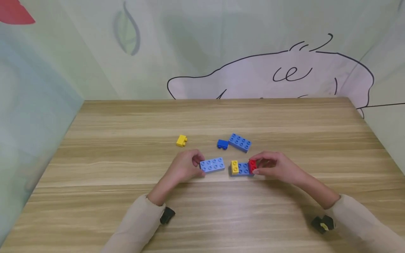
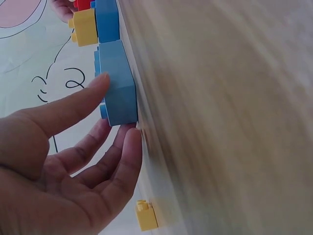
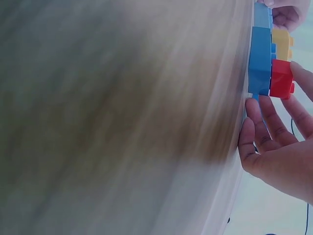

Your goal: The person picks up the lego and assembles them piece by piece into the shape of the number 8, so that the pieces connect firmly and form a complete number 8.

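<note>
A light blue toy brick (image 1: 212, 164) lies on the table, studs up. My left hand (image 1: 188, 164) pinches its left end, thumb at the near side and fingers at the far side. Just to its right, a blue brick (image 1: 243, 169) carries a yellow brick (image 1: 234, 167) on its left end and a red brick (image 1: 252, 166) on its right end. My right hand (image 1: 276, 166) holds the red brick between thumb and fingers. In the right wrist view the thumb touches the red brick (image 3: 281, 79), while the lower fingers stay beside the blue brick (image 3: 259, 60).
Behind the hands, a small dark blue brick (image 1: 223, 144) lies near the corner of another blue brick (image 1: 240, 142). Farther left, a small yellow brick (image 1: 181, 140) lies on its side. The wooden table (image 1: 126, 123) meets a printed wall sheet (image 1: 196, 49) at its far edge.
</note>
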### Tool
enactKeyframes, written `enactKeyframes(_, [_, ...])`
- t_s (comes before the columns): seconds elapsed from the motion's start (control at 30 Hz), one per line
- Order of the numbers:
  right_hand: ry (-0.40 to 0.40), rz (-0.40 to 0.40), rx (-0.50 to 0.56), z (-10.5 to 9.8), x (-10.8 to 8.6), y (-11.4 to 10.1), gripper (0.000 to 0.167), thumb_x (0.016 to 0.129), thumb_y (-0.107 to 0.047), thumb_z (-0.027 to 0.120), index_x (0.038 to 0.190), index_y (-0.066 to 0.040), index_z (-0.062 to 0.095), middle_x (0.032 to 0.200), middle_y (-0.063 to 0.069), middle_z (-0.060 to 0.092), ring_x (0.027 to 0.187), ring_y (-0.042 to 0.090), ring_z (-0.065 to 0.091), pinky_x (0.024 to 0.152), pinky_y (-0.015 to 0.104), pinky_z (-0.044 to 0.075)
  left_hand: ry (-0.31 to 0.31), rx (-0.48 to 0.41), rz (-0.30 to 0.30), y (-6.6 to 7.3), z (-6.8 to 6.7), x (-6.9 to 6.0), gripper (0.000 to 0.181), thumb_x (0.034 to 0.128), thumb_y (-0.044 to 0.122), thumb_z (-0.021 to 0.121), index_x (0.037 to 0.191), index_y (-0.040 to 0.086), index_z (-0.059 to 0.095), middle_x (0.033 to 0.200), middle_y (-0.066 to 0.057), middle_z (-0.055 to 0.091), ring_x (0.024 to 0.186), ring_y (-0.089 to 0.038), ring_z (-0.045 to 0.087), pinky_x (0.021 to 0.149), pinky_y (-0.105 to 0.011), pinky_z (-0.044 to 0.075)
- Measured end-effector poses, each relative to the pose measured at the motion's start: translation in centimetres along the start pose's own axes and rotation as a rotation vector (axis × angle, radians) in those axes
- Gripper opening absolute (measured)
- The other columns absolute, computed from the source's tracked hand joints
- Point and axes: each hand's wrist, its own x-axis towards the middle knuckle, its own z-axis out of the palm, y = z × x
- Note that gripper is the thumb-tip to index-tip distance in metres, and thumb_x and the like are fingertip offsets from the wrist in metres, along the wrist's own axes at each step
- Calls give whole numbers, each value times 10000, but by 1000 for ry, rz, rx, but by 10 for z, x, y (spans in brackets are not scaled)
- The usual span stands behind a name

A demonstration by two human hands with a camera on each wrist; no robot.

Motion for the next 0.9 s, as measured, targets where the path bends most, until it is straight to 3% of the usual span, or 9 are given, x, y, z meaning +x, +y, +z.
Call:
enactKeyframes(0.43, [-33, 28, 35, -1, 0, 0, 416, 788, -159, 720, 1158, -25, 587, 1038, 82, 615, 909, 208, 577, 769, 269, 501, 0, 14, 2, 0, 1, 0, 316, 687, 56, 790, 959, 58, 628, 852, -32, 580, 786, -177, 515, 727, -295, 465])
enactKeyframes(0.9, [-39, 34, 72, -3, 0, 1, 358, 791, -124, 714, 1105, -16, 581, 1035, 94, 603, 924, 229, 568, 794, 253, 493, 21, -19, 16, 2, 1, 1, 324, 711, 64, 770, 1000, 18, 630, 844, -43, 600, 772, -158, 549, 703, -270, 488])
